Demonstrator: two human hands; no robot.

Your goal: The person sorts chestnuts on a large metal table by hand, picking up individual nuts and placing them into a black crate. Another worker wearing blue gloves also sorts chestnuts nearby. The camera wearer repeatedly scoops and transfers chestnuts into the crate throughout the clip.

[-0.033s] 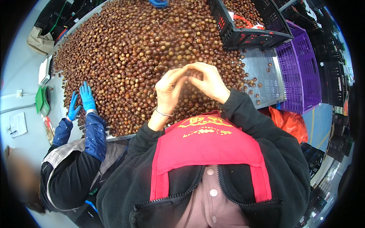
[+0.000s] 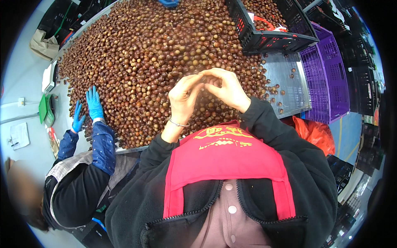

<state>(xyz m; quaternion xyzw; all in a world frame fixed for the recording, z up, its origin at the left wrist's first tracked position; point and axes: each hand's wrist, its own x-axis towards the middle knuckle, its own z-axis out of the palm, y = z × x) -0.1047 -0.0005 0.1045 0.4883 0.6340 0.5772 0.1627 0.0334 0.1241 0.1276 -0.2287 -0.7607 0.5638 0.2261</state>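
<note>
My left hand [image 2: 183, 93] and my right hand [image 2: 227, 87] are raised over a broad heap of round, glossy brown nuts or fruits [image 2: 144, 78]; their exact kind is unclear. The fingertips of both hands meet at the top, and the thumbs come close together below, framing a small gap. Nothing held shows in either hand. My fingers are curved, with the thumbs apart from them. A thin bracelet [image 2: 179, 123] circles my left wrist.
The heap lies on a metal table [image 2: 285, 74]. A black crate [image 2: 273, 41] with more of the fruits sits at the far right, by a purple crate [image 2: 326, 74]. At left reach a co-worker's blue-gloved hands [image 2: 94, 105]; another blue glove [image 2: 168, 3] shows at the far edge.
The co-worker's gloved hands at left have shifted slightly, and the blue glove at the far edge has moved a little left. My own hands stay practically still.
</note>
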